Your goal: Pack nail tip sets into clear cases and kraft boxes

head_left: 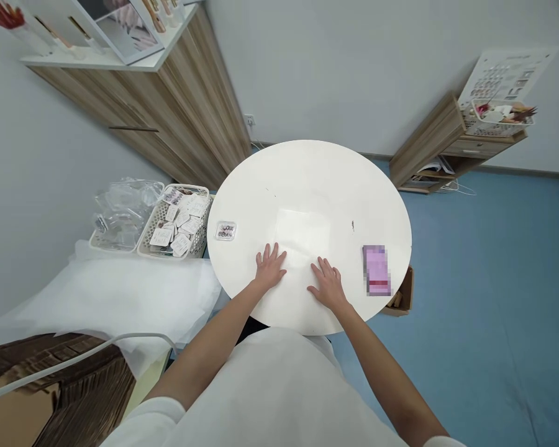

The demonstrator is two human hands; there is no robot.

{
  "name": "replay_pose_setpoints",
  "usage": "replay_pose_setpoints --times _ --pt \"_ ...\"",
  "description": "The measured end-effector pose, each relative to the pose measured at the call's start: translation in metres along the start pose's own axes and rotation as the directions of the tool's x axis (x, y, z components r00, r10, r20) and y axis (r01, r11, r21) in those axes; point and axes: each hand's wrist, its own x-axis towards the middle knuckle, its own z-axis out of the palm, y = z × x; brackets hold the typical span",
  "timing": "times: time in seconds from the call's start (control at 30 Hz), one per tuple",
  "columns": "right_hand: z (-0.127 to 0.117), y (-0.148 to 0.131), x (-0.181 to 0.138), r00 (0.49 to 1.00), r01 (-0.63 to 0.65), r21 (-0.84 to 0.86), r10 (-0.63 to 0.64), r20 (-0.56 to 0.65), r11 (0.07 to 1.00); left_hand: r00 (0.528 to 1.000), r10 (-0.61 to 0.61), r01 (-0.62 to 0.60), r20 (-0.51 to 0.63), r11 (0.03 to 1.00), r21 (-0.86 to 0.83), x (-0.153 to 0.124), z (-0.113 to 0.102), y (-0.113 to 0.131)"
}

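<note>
My left hand [270, 268] lies on the white round table [307, 167], palm down with its fingers spread. Flat on the same top, a short way to the right, rests my right hand [328, 284], also with fingers apart. Neither hand holds anything. Just beyond them is a pale rectangular patch [302, 228]; I cannot tell whether it is a clear sheet or a reflection. A small clear case [225, 231] with dark pieces inside sits left of my left hand. To the right of my right hand lies a purple rectangular item [376, 270], blurred into blocks.
Left of the table stand a white basket of cards [179, 223] and a basket of clear plastic packaging [125, 211]. A wooden cabinet [205, 93] is behind them. An open cardboard box [404, 295] is below the table's right edge. A tiny dark thing [353, 225] lies on the tabletop.
</note>
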Motion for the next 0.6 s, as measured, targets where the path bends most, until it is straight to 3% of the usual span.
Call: replay_pose_setpoints --times 0.13,0.33,0.6 --pt "0.003 0.003 0.018 0.997 -0.058 -0.079 0.062 0.055 0.995 0.999 -0.003 0.006 -0.034 0.996 0.092 -0.007 -0.001 -0.005" --pt "-0.003 0.013 0.023 0.994 -0.064 -0.222 0.082 0.071 0.973 0.997 0.047 -0.060 0.058 0.967 0.246 -0.025 0.008 -0.013" --pt "-0.005 0.021 0.018 0.991 -0.108 -0.226 0.122 0.050 0.968 0.997 0.076 -0.081 0.029 0.968 0.238 -0.023 0.021 -0.008"
